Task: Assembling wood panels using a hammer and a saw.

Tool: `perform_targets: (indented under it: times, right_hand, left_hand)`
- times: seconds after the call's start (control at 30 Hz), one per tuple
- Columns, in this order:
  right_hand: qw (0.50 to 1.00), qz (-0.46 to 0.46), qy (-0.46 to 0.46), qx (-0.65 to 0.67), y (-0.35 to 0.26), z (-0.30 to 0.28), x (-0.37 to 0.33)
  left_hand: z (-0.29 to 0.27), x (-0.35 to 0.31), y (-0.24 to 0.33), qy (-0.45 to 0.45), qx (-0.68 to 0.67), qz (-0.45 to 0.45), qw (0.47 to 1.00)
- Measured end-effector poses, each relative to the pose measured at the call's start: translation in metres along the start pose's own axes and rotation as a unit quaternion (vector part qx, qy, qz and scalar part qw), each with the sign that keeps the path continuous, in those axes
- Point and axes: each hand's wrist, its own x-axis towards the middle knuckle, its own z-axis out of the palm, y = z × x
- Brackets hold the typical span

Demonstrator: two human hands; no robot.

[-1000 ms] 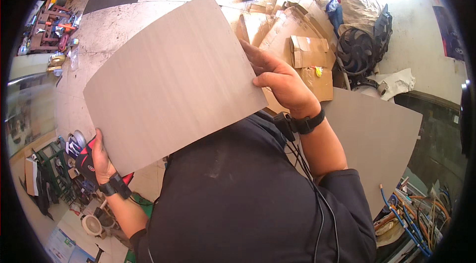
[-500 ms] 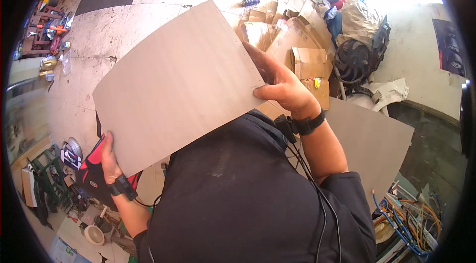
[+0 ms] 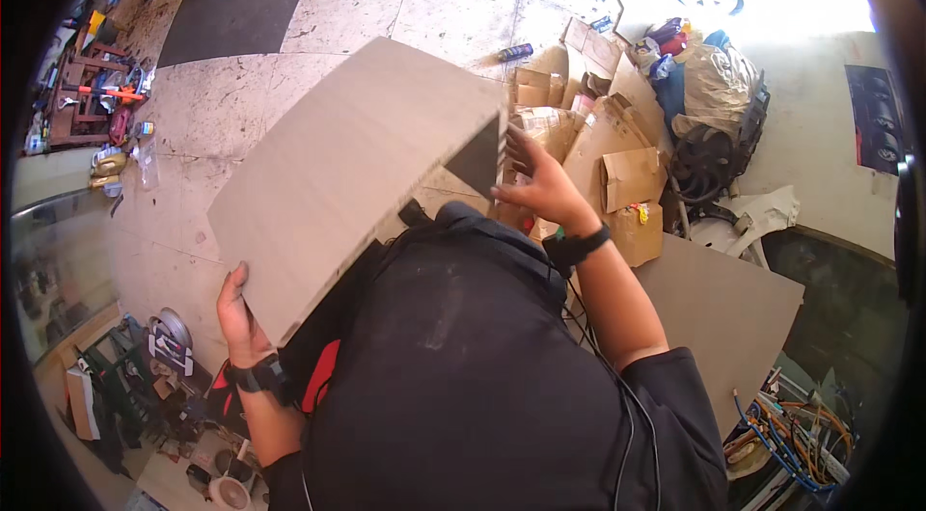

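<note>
Tilted in front of my chest is a grey wooden box-like piece (image 3: 357, 164) made of flat panels. Its broad top panel faces up, and a side panel and a dark opening show at its right. My left hand (image 3: 243, 318) holds the near left corner, thumb on top and the other fingers partly hidden. At the right end, my right hand (image 3: 548, 185) grips the side panel, with the thumb at its near edge and fingers along the outside. Black bands with cables circle both wrists.
Flattened and folded cardboard boxes (image 3: 603, 149) lie on the floor beyond my right hand. Another grey panel (image 3: 719, 318) is at my right, above a tangle of hoses (image 3: 796, 439). A black fan (image 3: 704, 164) stands by the wall, and a wooden rack (image 3: 87, 111) with tools is far left.
The box-like piece has tipped and swung, so its right-hand opening and side panel now show. Both hands have shifted with it, keeping their hold.
</note>
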Motion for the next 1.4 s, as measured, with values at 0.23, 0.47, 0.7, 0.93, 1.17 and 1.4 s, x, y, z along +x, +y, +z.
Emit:
perform_targets:
  times: [0.23, 0.47, 0.7, 0.93, 1.17, 1.4]
  right_hand:
    - [0.979, -0.067, 0.136, -0.135, 0.009, 0.045, 0.143]
    - [0.984, -0.051, 0.058, -0.160, -0.016, 0.071, 0.278]
    - [0.953, -0.183, 0.024, -0.241, -0.103, 0.087, 0.409]
    - [0.918, -0.173, -0.076, -0.349, -0.186, 0.117, 0.502]
    - [0.885, -0.162, -0.138, -0.414, -0.233, 0.194, 0.596]
    - [0.890, -0.155, -0.106, -0.415, -0.277, 0.294, 0.675]
  left_hand:
    - [0.009, 0.038, 0.064, -0.008, -0.036, 0.034, 0.999]
    - [0.004, 0.090, 0.113, 0.069, -0.077, 0.063, 0.993]
    - [0.016, 0.160, 0.148, 0.140, -0.123, 0.113, 0.976]
    - [0.022, 0.190, 0.169, 0.134, -0.289, 0.229, 0.920]
    - [0.017, 0.248, 0.249, 0.164, -0.323, 0.226, 0.904]
    - [-0.022, 0.298, 0.388, 0.145, -0.316, 0.248, 0.904]
